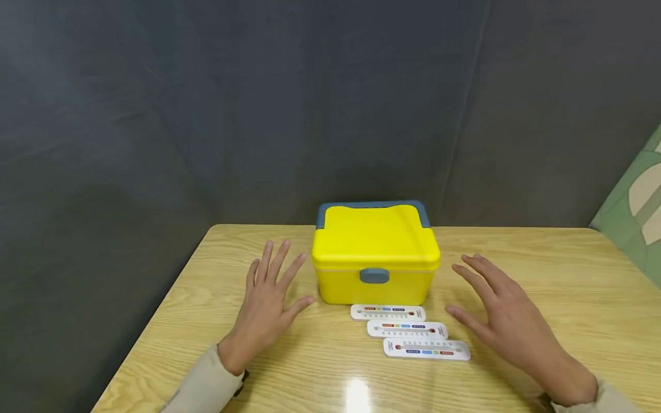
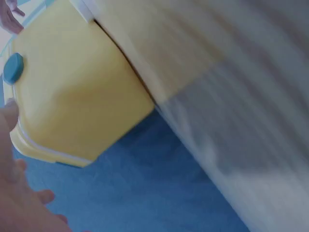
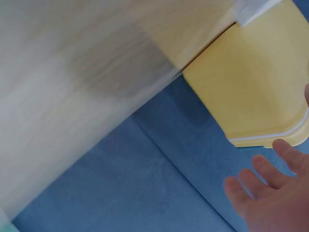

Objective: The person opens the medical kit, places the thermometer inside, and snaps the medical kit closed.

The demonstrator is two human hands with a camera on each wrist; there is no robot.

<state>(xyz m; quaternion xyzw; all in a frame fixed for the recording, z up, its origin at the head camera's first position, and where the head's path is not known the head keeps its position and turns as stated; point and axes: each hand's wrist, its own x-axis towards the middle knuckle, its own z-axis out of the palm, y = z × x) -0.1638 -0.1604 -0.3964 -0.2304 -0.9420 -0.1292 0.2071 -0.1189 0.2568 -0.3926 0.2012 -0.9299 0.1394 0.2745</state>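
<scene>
A yellow lidded box (image 1: 376,287) with a blue-grey latch (image 1: 374,276) and a blue-grey handle (image 1: 372,204) stands on the table, lid down. In front of it lie three white thermometers, staggered toward the right: a back one (image 1: 388,312), a middle one (image 1: 407,330) and a front one (image 1: 426,349) turned the other way round. My left hand (image 1: 265,310) is spread to the left of the box, holding nothing. To the right of the box my right hand (image 1: 508,318) has its fingers extended and holds nothing; its thumb points toward the thermometers.
The wooden table (image 1: 537,246) has its back edge just behind the box. A dark cloth (image 1: 330,103) hangs behind the table. At the far right is a green and beige patterned surface (image 1: 637,212).
</scene>
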